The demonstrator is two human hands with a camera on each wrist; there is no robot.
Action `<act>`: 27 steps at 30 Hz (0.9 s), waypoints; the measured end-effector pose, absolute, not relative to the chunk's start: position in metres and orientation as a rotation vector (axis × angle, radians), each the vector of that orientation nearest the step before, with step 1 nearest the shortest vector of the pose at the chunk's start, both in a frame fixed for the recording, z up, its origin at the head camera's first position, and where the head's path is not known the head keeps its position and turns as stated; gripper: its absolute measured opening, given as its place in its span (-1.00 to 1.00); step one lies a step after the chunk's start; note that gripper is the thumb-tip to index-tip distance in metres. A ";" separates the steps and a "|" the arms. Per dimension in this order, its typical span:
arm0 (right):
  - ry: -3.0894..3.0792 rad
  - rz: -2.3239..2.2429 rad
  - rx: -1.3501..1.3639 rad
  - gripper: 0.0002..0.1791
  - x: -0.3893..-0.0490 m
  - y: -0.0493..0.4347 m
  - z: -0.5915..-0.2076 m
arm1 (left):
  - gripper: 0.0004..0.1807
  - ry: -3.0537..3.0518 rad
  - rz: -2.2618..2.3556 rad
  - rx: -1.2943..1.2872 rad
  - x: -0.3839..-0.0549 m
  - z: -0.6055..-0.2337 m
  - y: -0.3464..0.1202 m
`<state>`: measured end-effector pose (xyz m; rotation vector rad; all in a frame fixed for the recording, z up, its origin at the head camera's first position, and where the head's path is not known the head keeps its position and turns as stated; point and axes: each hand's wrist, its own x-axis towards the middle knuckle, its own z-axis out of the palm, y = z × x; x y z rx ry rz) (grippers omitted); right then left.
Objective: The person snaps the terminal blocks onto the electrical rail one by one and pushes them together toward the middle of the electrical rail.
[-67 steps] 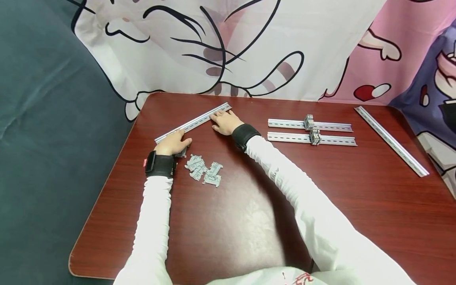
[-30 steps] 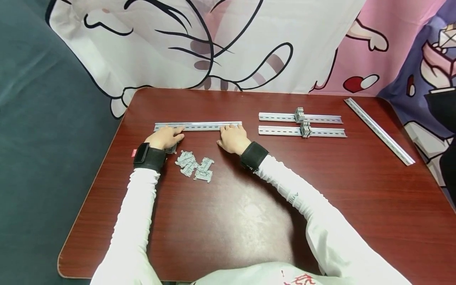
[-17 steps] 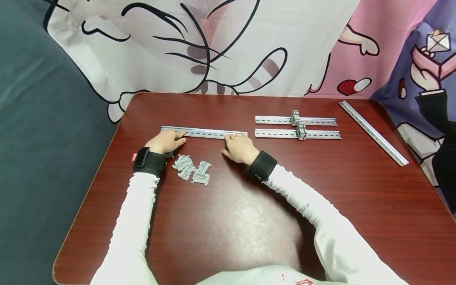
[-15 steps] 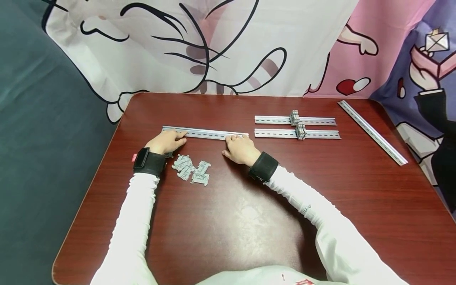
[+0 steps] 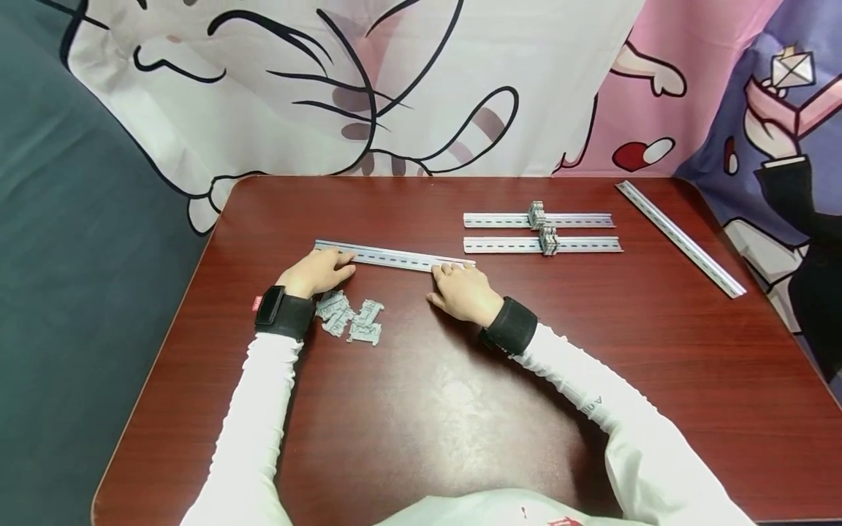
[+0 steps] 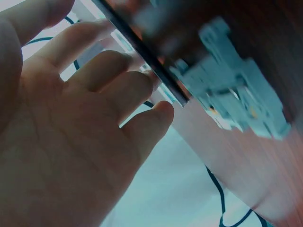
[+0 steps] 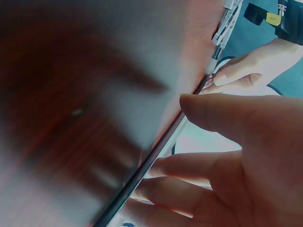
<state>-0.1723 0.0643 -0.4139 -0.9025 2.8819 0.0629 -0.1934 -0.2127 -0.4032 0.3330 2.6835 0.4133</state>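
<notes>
A slotted metal DIN rail (image 5: pixel 395 258) lies on the brown table, its right end slanting slightly nearer. My left hand (image 5: pixel 316 273) touches its left part with extended fingers. Fingertips of my right hand (image 5: pixel 465 292) rest on its right end, the thumb apart from it. In the right wrist view, relaxed fingers (image 7: pixel 165 187) meet the far side of the rail's dark edge (image 7: pixel 156 151). Loose grey terminal blocks (image 5: pixel 365 323) lie close to the left hand; one terminal block (image 6: pixel 236 85) shows large in the left wrist view. My left hand partly hides the rail's left section.
Two parallel rails, an upper rail (image 5: pixel 579 220) and a lower rail (image 5: pixel 585 245), each carry a cluster of terminal blocks. Another bare rail (image 5: pixel 680 239) lies slanted near the table's right edge. A printed cloth (image 5: pixel 289 88) hangs behind the table (image 5: pixel 408 424).
Both hands have drawn the rail nearer and to the right. It has turned from a steep slant, through level, to tilting the other way. The head view has shifted slightly.
</notes>
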 end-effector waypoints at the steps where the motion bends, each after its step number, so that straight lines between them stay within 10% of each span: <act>1: 2.885 0.057 -0.905 -0.42 -0.171 0.067 -0.414 | -0.43 2.687 0.417 0.343 -0.192 -0.404 -0.210; 27: 2.832 -0.082 -0.851 -0.37 -0.152 0.142 -0.416 | -0.40 2.701 0.335 0.500 -0.175 -0.405 -0.154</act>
